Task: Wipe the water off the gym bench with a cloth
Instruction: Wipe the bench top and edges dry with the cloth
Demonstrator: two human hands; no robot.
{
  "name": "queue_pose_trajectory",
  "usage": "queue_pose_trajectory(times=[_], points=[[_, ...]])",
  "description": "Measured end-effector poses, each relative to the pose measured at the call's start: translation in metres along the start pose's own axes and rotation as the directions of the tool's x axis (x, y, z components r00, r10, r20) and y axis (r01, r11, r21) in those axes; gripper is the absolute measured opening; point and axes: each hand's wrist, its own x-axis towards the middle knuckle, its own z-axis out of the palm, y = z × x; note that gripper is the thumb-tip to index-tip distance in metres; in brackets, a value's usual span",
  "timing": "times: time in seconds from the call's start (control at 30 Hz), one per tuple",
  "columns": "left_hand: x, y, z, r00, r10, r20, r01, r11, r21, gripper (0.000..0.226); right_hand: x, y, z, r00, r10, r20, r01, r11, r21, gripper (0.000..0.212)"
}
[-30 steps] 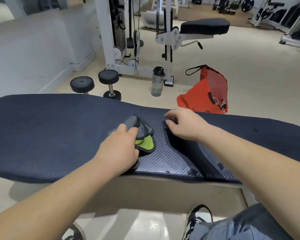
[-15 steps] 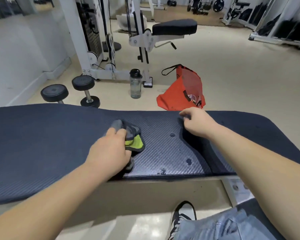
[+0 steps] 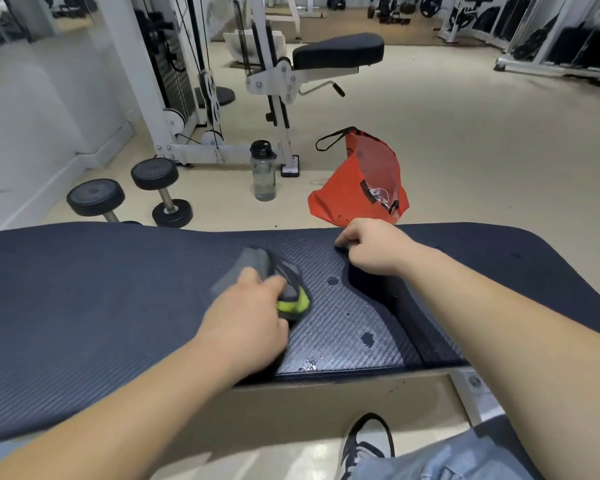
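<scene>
Cloth (image 3: 286, 284), grey and green, sits bunched on the dark worktop (image 3: 84, 306) at centre frame, and my left hand (image 3: 246, 315) grips it with curled fingers. Water drops (image 3: 368, 338) bead just right of it. Further back, my right hand (image 3: 373, 249) curls its fingers over a pad edge. Beyond, a bottle (image 3: 264, 173) and an orange bag (image 3: 359, 188) stand on the floor.

This is a gym. A white cable machine (image 3: 168, 64) with a weight stack stands upper left of the frame, with 2 dumbbells (image 3: 155, 173) on the floor below it. Equipment racks (image 3: 568, 39) line the upper right, and a padded bench (image 3: 84, 289) spans the foreground.
</scene>
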Motion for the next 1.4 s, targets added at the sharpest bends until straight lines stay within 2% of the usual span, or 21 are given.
queue_pose_trajectory(times=[0.07,0.1,0.27,0.33,0.4,0.43,0.5,0.57,0.7,0.8,0.83,0.9,0.97,1.0,1.07,1.17,1.23,1.3,1.4], points=[[-0.001,0.011,0.006,0.989,0.128,0.067,-0.123,0.99,-0.071,0.05,0.003,0.002,-0.004,1.0,0.004,0.014,-0.004,1.0,0.014,0.049],[0.009,0.01,0.006,0.989,0.134,0.056,-0.129,0.988,-0.088,0.052,0.003,0.003,-0.004,1.0,-0.007,0.019,0.006,1.0,0.024,0.049],[0.074,0.001,0.005,0.99,-0.111,-0.092,0.105,0.992,-0.065,0.055,0.003,0.009,0.0,0.998,-0.059,-0.039,0.062,0.996,0.063,0.052],[0.082,0.007,0.008,0.985,-0.136,-0.102,0.133,0.991,-0.036,0.054,0.006,0.011,-0.002,0.994,-0.048,-0.096,0.058,0.993,0.101,0.057],[0.074,0.023,0.013,0.997,-0.033,-0.068,0.032,0.999,-0.022,0.056,0.007,0.013,-0.004,0.99,-0.03,-0.141,0.054,0.985,0.163,0.06],[0.065,0.033,0.019,0.996,0.082,-0.038,-0.083,0.996,-0.025,0.059,0.007,0.013,-0.004,0.988,-0.024,-0.155,0.054,0.981,0.188,0.061],[0.047,0.051,0.028,0.944,0.327,0.038,-0.324,0.944,-0.069,0.068,0.007,0.016,-0.003,0.985,-0.023,-0.171,0.058,0.978,0.198,0.062],[0.054,0.054,0.031,0.91,0.413,0.037,-0.408,0.908,-0.095,0.071,0.007,0.02,-0.002,0.983,-0.014,-0.181,0.052,0.978,0.203,0.06],[0.095,0.025,0.03,0.969,0.224,-0.101,-0.231,0.971,-0.06,0.069,0.003,0.026,-0.001,0.97,-0.043,-0.238,0.105,0.961,0.255,0.047],[0.084,0.024,0.028,0.987,0.119,-0.11,-0.122,0.992,-0.02,0.068,-0.003,0.026,-0.001,0.959,-0.082,-0.27,0.15,0.96,0.238,0.042],[0.07,0.029,0.028,0.987,0.139,-0.08,-0.14,0.99,0.005,0.068,-0.005,0.025,-0.001,0.959,-0.099,-0.266,0.16,0.963,0.218,0.04],[0.037,0.034,0.028,0.96,0.278,-0.018,-0.278,0.961,0.001,0.068,-0.009,0.023,0.001,0.961,-0.139,-0.238,0.178,0.972,0.151,0.037],[0.018,0.024,0.022,0.903,0.424,0.067,-0.415,0.903,-0.117,0.07,-0.014,0.02,0.004,0.963,-0.166,-0.211,0.187,0.978,0.087,0.035],[0.017,0.014,0.015,0.883,0.459,0.097,-0.439,0.881,-0.178,0.072,-0.016,0.018,0.005,0.963,-0.177,-0.202,0.194,0.979,0.068,0.036],[0.021,-0.012,0.007,0.899,0.433,0.07,-0.415,0.892,-0.179,0.073,-0.021,0.011,0.01,0.961,-0.21,-0.181,0.219,0.975,0.035,0.039],[0.016,-0.033,0.005,0.971,0.233,-0.045,-0.233,0.972,0.012,0.069,-0.031,-0.007,0.014,0.957,-0.256,-0.139,0.256,0.967,-0.018,0.043],[-0.004,-0.025,0.011,0.986,0.156,-0.052,-0.152,0.986,0.072,0.063,-0.037,-0.02,0.013,0.952,-0.279,-0.123,0.276,0.96,-0.046,0.044],[-0.029,-0.008,0.016,0.974,0.228,0.012,-0.228,0.972,0.046,0.062,-0.04,-0.03,0.012,0.951,-0.285,-0.12,0.279,0.958,-0.062,0.044],[-0.049,-0.003,0.016,0.91,0.402,0.096,-0.4,0.915,-0.043,0.062,-0.045,-0.04,0.012,0.955,-0.282,-0.093,0.276,0.958,-0.076,0.043]])
